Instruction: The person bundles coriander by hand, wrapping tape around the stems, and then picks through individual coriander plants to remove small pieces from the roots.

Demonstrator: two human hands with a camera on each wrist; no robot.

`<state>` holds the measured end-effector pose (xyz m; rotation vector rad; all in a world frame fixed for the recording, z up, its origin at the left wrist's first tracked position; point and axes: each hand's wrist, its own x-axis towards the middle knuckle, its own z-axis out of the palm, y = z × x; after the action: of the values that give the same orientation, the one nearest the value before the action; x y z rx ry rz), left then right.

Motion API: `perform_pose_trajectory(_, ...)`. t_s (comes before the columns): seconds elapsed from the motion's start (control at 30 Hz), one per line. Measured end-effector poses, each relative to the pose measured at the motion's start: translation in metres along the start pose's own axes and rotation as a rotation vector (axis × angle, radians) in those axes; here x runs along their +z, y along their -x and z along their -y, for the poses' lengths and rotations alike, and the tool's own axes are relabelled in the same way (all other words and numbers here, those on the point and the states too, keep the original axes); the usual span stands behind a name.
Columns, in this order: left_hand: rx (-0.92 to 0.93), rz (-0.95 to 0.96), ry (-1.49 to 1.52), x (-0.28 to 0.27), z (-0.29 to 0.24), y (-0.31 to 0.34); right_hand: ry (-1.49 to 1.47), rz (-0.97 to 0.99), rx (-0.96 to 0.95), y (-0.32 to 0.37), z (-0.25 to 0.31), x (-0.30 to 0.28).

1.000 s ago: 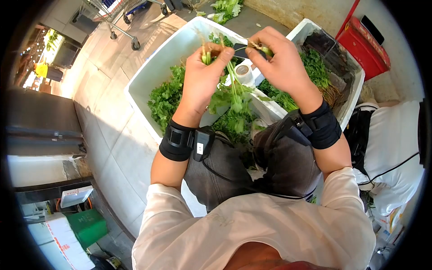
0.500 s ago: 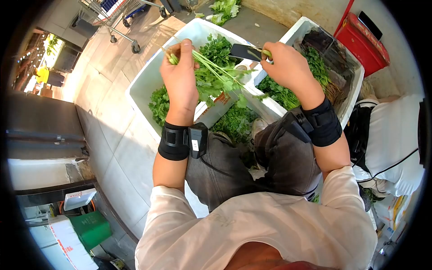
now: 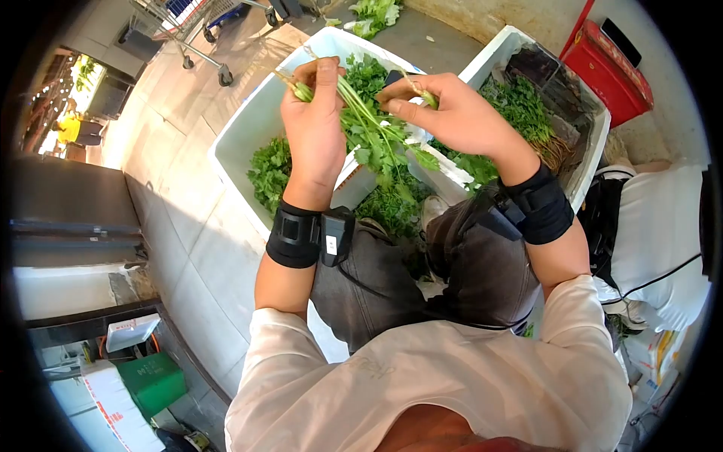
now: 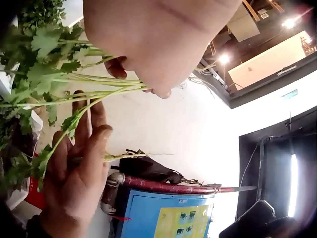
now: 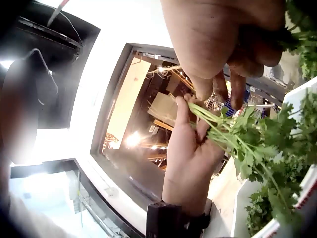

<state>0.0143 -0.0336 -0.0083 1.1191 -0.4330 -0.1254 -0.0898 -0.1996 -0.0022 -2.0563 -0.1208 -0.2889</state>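
Observation:
My left hand (image 3: 315,128) pinches a small bunch of coriander (image 3: 384,147) near its root ends, with the leaves trailing down to the right over a white foam box (image 3: 226,143). Pale roots stick out past the thumb. Close by on the right, my right hand (image 3: 459,117) has its fingertips near these stems. A separate coriander stalk (image 3: 429,98) is tucked in its grip, and in the left wrist view the thin root (image 4: 124,156) pokes out beyond the thumb. In the right wrist view, the left hand (image 5: 190,153) holds the stems between thumb and fingers.
More coriander (image 3: 269,169) lies inside the foam box. A second foam box (image 3: 599,147) on the right holds bunched greens (image 3: 520,113) with roots. Behind it stands a red container (image 3: 610,79). A cart (image 3: 203,45) is at the upper left; loose leaves (image 3: 374,16) lie beyond the boxes.
The left hand swung left with the coriander, away from the right hand, then came slightly back. My right hand has since moved left toward the stems, mostly covering a dark flat thing behind it.

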Motion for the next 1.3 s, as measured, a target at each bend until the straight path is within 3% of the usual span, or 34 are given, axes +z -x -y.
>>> perform_pose_trajectory(0.37,-0.162,0.303,0.054,0.010,0.013,0.004,-0.085,-0.243,0.055,-0.002,0.002,0.010)
perform_pose_trajectory(0.47,-0.186,0.366,0.101,0.014,0.018,0.005,0.075,-0.306,-0.026,-0.002,0.003,0.010)
perform_pose_trajectory(0.67,-0.234,0.380,0.030,0.031,0.005,0.012,0.068,-0.321,0.063,-0.002,-0.006,0.003)
perform_pose_trajectory(0.8,-0.230,0.421,-0.036,0.027,0.014,0.009,0.020,-0.343,0.004,-0.001,-0.005,0.003)
perform_pose_trajectory(0.87,-0.122,0.459,-0.128,0.028,0.016,0.012,-0.050,-0.362,-0.036,0.000,-0.007,0.003)
perform_pose_trajectory(0.97,-0.078,0.446,-0.223,0.030,0.010,0.014,-0.021,-0.375,-0.117,-0.001,-0.011,0.002)
perform_pose_trajectory(1.13,-0.043,0.322,-0.265,0.024,0.016,0.007,-0.048,-0.173,0.083,0.003,-0.003,-0.008)
perform_pose_trajectory(1.3,0.079,0.239,-0.252,0.022,0.023,0.003,-0.262,-0.120,0.103,0.008,-0.011,-0.006)
